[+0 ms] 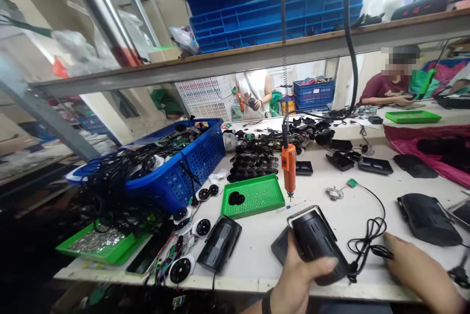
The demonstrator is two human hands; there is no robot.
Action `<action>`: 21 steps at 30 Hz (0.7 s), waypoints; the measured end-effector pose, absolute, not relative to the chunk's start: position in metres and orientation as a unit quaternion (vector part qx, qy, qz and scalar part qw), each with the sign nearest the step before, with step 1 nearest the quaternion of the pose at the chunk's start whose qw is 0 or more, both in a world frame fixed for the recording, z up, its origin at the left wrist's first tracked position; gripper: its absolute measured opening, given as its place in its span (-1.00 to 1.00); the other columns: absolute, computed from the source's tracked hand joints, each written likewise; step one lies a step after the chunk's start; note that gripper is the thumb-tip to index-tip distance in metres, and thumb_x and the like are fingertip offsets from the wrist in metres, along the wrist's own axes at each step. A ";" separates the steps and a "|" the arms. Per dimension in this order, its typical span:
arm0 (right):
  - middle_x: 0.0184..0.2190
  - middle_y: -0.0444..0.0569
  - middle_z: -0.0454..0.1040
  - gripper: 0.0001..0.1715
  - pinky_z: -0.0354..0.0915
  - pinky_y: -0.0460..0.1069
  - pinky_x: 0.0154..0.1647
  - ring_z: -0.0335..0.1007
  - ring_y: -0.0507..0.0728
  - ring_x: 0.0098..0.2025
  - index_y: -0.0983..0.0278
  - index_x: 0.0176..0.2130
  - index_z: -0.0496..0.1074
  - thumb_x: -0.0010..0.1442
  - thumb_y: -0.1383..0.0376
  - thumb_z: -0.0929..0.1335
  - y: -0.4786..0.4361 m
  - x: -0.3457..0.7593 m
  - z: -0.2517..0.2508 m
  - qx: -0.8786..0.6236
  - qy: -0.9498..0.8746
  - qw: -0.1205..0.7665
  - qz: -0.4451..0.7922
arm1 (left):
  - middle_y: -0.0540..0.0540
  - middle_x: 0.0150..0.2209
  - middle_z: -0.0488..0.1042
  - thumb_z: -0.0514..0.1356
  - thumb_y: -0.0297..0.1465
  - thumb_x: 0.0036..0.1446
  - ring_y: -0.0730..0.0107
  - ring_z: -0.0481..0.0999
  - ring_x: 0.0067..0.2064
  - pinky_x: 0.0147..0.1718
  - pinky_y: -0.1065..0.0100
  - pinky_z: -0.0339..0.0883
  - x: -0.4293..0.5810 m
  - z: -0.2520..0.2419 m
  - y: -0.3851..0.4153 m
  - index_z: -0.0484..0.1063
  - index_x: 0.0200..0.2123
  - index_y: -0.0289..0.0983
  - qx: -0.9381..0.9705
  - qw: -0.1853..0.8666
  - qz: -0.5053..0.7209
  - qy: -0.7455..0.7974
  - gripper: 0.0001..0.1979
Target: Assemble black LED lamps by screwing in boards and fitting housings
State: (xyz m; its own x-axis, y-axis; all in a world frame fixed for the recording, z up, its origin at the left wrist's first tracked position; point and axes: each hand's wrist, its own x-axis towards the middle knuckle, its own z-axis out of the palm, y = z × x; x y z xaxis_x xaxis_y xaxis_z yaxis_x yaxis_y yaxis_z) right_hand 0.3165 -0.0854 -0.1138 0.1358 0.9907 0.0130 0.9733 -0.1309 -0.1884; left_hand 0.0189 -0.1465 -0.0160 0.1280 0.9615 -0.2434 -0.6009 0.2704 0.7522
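My left hand (299, 275) is wrapped round a black plastic speaker housing (317, 240), holding it tilted just above the white table near the front edge. A black cable (369, 233) runs from the housing across the table to a small green circuit board (352, 183). My right hand (418, 267) lies low at the front right with its fingertips at the coiled cable; its fingers are partly out of view. An orange electric screwdriver (289, 162) hangs on its cord just beyond the housing.
A green tray (264, 201) with screws and black discs sits mid-table. A blue basket (198, 157) of wires stands to the left, another green tray (99, 248) at the front left. Black housings (428, 218) lie to the right. Two other people work across the bench.
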 end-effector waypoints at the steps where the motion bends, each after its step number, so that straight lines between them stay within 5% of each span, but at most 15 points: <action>1: 0.00 0.31 0.64 -0.44 0.49 0.21 -0.15 0.68 0.41 -0.12 0.39 0.10 0.54 0.15 0.50 0.24 -0.083 0.306 -0.111 -0.746 -0.661 0.046 0.072 | -0.25 0.03 0.58 0.61 -0.43 -0.32 -0.09 0.53 0.13 0.18 0.05 0.36 0.019 -0.015 -0.145 0.47 0.13 -0.21 0.252 0.706 0.550 0.369 -0.15; 7: 0.39 0.32 0.31 -0.18 0.48 0.18 -0.13 0.66 0.41 0.00 0.41 0.35 0.33 0.14 0.60 0.17 -0.072 0.228 -0.052 -0.700 -0.707 0.011 0.100 | -0.21 0.10 0.58 0.59 -0.39 -0.22 -0.02 0.53 0.16 0.19 0.12 0.37 0.003 -0.006 -0.139 0.50 0.07 -0.21 0.271 0.664 0.563 0.411 -0.28; 15: 0.24 0.11 0.53 -0.28 0.44 0.11 0.03 0.59 0.33 0.11 0.17 0.33 0.38 0.21 0.43 0.33 -0.107 0.253 -0.005 -0.720 -0.668 0.114 0.150 | -0.11 -0.07 0.66 0.62 -0.23 -0.19 0.07 0.59 0.12 0.15 0.21 0.46 -0.013 0.007 -0.114 0.56 0.00 -0.23 0.300 0.666 0.488 0.478 -0.34; 21: -0.08 -0.13 0.70 -0.32 0.42 0.05 -0.01 0.63 0.21 -0.03 0.08 0.17 0.52 0.10 0.48 0.34 -0.176 0.307 0.015 -0.724 -0.584 0.349 0.112 | -0.19 -0.22 0.68 0.59 -0.22 -0.09 0.18 0.67 -0.18 -0.20 0.31 0.56 0.027 0.022 -0.076 0.63 -0.20 -0.36 0.347 0.743 0.348 0.453 -0.55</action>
